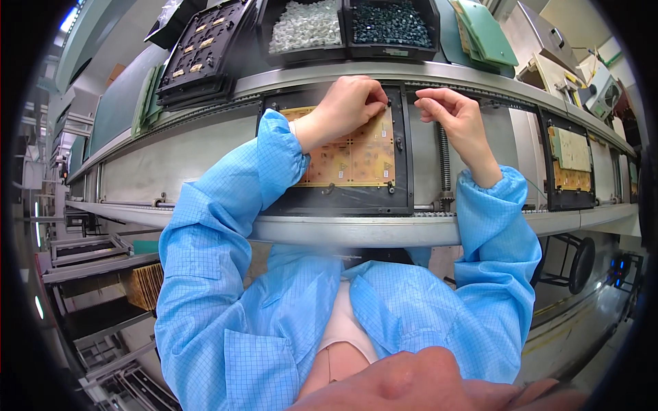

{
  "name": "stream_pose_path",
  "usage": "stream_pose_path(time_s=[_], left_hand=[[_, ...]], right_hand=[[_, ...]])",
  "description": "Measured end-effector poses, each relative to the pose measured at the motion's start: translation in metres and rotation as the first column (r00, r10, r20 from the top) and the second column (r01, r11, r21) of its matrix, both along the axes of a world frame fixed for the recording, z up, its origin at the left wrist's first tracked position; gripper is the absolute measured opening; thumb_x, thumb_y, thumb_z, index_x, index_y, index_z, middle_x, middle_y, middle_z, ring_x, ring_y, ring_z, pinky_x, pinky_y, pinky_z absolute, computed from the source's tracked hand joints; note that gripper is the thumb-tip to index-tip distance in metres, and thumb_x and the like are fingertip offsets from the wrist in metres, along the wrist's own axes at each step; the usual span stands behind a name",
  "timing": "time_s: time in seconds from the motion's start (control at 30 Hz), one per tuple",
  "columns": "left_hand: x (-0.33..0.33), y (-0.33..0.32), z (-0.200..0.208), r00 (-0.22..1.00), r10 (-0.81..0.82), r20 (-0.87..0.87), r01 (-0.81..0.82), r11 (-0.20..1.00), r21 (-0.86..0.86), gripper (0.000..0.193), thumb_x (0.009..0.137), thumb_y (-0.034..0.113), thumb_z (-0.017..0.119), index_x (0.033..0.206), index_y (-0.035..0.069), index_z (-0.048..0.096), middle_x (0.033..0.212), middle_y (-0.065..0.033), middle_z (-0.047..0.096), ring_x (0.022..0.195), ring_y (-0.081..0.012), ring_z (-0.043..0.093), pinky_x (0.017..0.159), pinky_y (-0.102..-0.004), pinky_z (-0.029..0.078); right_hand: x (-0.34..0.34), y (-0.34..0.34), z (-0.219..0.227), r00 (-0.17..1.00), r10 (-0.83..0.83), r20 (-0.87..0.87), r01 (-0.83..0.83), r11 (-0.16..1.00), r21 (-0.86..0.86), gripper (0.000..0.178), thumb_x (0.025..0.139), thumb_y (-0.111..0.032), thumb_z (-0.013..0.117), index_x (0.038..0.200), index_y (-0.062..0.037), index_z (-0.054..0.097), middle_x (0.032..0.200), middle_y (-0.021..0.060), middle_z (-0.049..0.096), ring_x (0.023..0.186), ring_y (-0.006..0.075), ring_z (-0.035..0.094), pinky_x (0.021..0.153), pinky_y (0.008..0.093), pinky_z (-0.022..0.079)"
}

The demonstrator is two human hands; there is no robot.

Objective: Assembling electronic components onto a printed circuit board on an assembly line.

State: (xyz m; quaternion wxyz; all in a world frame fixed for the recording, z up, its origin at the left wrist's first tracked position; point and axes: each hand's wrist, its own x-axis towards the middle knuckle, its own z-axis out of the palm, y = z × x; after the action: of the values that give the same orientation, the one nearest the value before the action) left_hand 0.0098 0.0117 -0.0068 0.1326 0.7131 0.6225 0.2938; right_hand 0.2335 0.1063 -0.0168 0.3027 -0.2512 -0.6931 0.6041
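A yellow-brown circuit board panel (343, 161) lies in a black frame carrier (404, 164) on the conveyor. Above the panel's upper right part, my left hand (346, 109) is closed, thumb and fingers pinched near the carrier's top edge. Any item in that pinch is too small or hidden to make out. My right hand (456, 120) hovers just right of the carrier over the conveyor gap, its thumb and index finger drawn together. What they hold, if anything, cannot be made out.
Behind the rail stand a black bin of clear-white small parts (305, 27) and a bin of dark blue ones (391, 24). Stacked black trays (205, 48) sit back left, green sheets (486, 34) back right. Another loaded carrier (569, 157) rests on the conveyor rightward.
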Motion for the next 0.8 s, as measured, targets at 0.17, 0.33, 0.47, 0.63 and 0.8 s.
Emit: stream_pose_path(time_s=[0.17,0.33,0.47,0.63,0.8], left_hand=[[0.0,-0.004,-0.002,0.998,0.064,-0.001,-0.064,0.997,0.031,0.013,0.082,0.016,0.073,0.09,0.005,0.075,0.087,-0.01,0.072,0.08,-0.0236,0.069,0.073,-0.035,0.054],[-0.003,-0.004,-0.003,0.989,0.097,0.109,-0.101,0.995,0.026,0.014,0.082,0.017,0.074,0.089,0.005,0.075,0.086,-0.0088,0.071,0.077,-0.0209,0.069,0.071,-0.0328,0.054],[0.001,0.003,0.005,0.964,0.145,0.224,-0.098,0.973,-0.208,0.021,0.081,0.017,0.07,0.095,0.004,0.075,0.093,-0.0136,0.072,0.084,-0.0289,0.069,0.079,-0.0364,0.054],[0.005,0.004,-0.001,0.994,0.104,0.037,-0.102,0.993,-0.063,0.021,0.081,0.02,0.07,0.095,0.005,0.075,0.094,-0.0127,0.071,0.087,-0.0312,0.067,0.079,-0.039,0.053],[-0.006,-0.011,-0.001,0.962,0.038,-0.269,0.005,0.988,0.156,0.018,0.085,0.022,0.067,0.094,0.009,0.076,0.094,-0.0108,0.067,0.095,-0.0318,0.063,0.083,-0.0436,0.051]], right_hand=[[-0.006,-0.007,0.01,1.0,-0.005,0.028,0.003,0.999,0.051,0.022,0.096,-0.013,0.065,0.113,0.0002,0.07,0.094,0.006,0.073,0.081,0.0091,0.065,0.075,0.0238,0.054],[-0.01,-0.012,0.016,0.999,0.011,0.045,-0.016,0.994,0.11,0.021,0.096,-0.012,0.065,0.112,0.0002,0.071,0.09,0.006,0.073,0.078,0.0092,0.065,0.073,0.0237,0.054],[-0.006,-0.005,0.011,0.998,0.011,0.069,-0.02,0.99,0.138,0.021,0.096,-0.012,0.065,0.112,0.0001,0.071,0.09,0.0058,0.073,0.079,0.0089,0.065,0.073,0.0233,0.054],[-0.007,-0.003,0.01,0.997,0.01,0.083,-0.023,0.987,0.16,0.021,0.096,-0.011,0.065,0.112,0.0,0.071,0.091,0.0056,0.073,0.079,0.0088,0.065,0.074,0.0233,0.054],[-0.012,-0.016,0.017,0.994,-0.034,0.106,-0.007,0.931,0.365,0.019,0.095,-0.01,0.066,0.11,-0.0002,0.072,0.086,0.0014,0.068,0.075,0.006,0.058,0.07,0.0216,0.049]])
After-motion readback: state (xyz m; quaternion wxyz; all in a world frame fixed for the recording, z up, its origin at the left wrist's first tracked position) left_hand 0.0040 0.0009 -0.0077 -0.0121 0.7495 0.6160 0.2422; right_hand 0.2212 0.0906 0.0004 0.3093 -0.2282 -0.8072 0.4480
